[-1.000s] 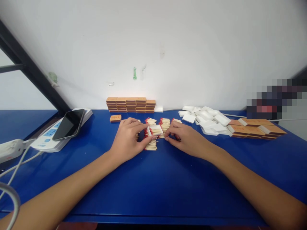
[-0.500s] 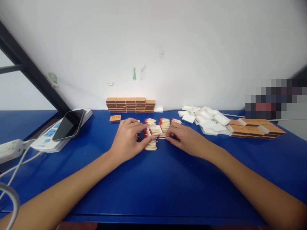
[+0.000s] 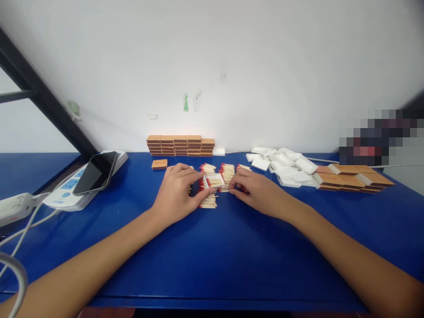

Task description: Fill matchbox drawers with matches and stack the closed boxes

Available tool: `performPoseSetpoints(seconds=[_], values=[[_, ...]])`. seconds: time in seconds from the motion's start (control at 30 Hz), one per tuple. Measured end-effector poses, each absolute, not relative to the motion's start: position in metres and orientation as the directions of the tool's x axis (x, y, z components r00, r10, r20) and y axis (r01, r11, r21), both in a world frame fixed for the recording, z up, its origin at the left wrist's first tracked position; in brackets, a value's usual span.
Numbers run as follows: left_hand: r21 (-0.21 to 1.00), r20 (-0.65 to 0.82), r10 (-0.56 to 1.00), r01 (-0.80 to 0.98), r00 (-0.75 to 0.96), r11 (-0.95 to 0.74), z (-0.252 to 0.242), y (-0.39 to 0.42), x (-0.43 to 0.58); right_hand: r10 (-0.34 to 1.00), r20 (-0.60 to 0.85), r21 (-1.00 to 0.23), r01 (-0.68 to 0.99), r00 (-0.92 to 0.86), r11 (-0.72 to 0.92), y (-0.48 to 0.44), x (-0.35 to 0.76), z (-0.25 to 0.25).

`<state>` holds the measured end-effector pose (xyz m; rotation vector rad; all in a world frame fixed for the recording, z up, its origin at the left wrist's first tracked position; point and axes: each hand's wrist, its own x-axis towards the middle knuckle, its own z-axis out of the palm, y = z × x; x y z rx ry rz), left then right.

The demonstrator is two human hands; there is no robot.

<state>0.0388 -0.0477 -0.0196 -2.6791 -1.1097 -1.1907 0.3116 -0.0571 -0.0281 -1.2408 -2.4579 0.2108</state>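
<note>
Your left hand (image 3: 180, 187) pinches the probably light, crushable tray (image 3: 219, 176) by opposite walls, best lightly; whether your curled right hand (image 3: 253, 187) holds anything is unclear.

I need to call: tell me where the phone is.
In the head view, the phone lies at the left, on the white power strip with blue sockets, left of the left hand.

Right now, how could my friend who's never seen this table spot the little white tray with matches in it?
Find the blue table, then the left hand reaching toward its middle. Between that hand's thumb and fingers sits a small white tray. Unlike the white trays heaped off to the right, it is held, and red-headed matches show inside it.
</note>
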Motion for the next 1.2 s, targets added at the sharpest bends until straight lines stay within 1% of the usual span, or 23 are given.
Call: performPoseSetpoints(seconds=[0.27,0.43,0.67,0.83,1.0,1.13,1.2], values=[[0.253,0.655,0.596,0.608,0.465,-0.753,-0.019,-0.048,0.039,0.801,0.232,-0.308,0.74,-0.552,0.599,-0.057,0.312,-0.028],[0.255,0.643,0.616,0.632,0.454,-0.732,-0.02,-0.046,0.038,0.793,0.223,-0.329,0.722,-0.566,0.608,-0.062,0.315,-0.017],[0.227,0.628,0.616,0.645,0.476,-0.73,-0.023,-0.045,0.037,0.796,0.332,-0.308,0.739,-0.507,0.599,-0.067,0.319,-0.002],[0.22,0.617,0.578,0.588,0.535,-0.778,-0.021,-0.052,0.041,0.778,0.415,-0.32,0.724,-0.473,0.611,-0.073,0.305,-0.002],[0.237,0.604,0.546,0.523,0.581,-0.819,-0.019,-0.057,0.044,0.77,0.44,-0.319,0.721,-0.462,0.615,-0.079,0.289,-0.009],[0.24,0.605,0.55,0.527,0.576,-0.815,-0.019,-0.055,0.043,0.765,0.478,-0.352,0.703,-0.432,0.618,-0.079,0.289,-0.008],[0.235,0.615,0.562,0.551,0.554,-0.801,-0.02,-0.054,0.042,0.766,0.503,-0.347,0.718,-0.4,0.603,-0.077,0.293,-0.006]])
